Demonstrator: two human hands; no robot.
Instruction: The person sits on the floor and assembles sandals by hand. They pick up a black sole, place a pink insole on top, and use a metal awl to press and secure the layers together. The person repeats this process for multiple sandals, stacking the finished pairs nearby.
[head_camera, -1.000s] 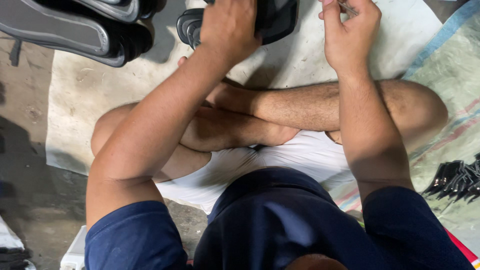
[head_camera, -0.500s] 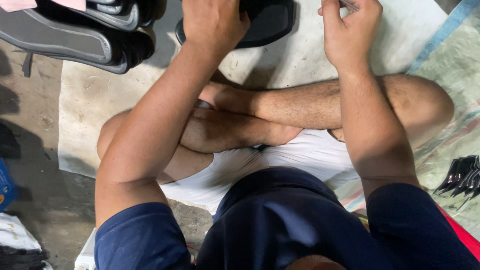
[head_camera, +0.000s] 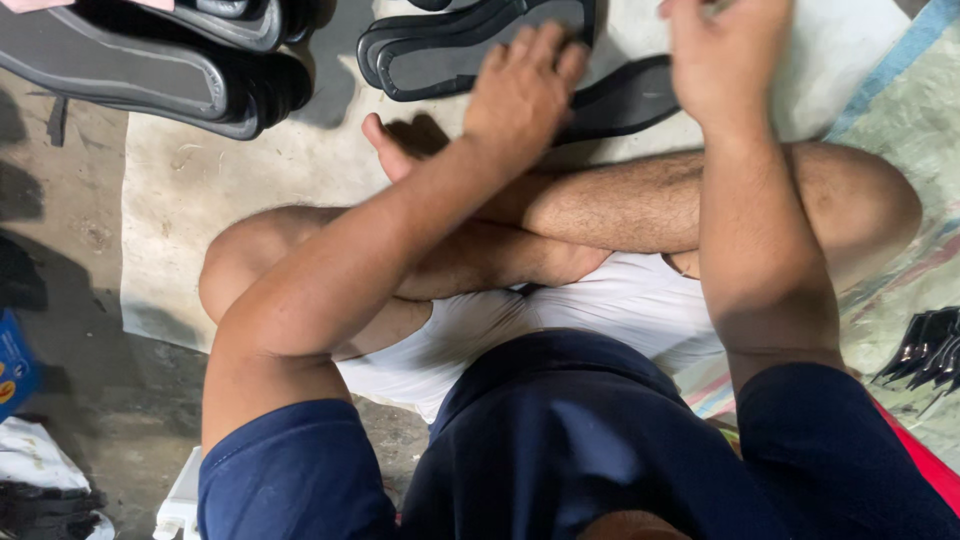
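On the floor lies a big pale sheet, and a person sits on it with legs crossed, so the work is right in front of the knees. At the far left corner of the sheet is a stack of dark shoe soles, piled flat one on another, maybe to keep them close and tidy. Near the far edge, in the middle, lies a dark sole with a raised rim, and the top of it is cut off by the picture. Next to it, nearer the person's leg, a flat black piece sticks out; part of it is hidden under the arm, so its full shape is hard to tell. The left hand reaches across and lies flat on the dark sole, fingers spread and pressing down, likely to keep it from sliding. The right hand is up by the far edge with its fingers curled in; its fingertips are cut off, so I cannot tell if it holds anything. By the right side, on a striped mat, lies a small bunch of black strap pieces, partly cut off. A blue thing peeks in at the left side, too little to name.
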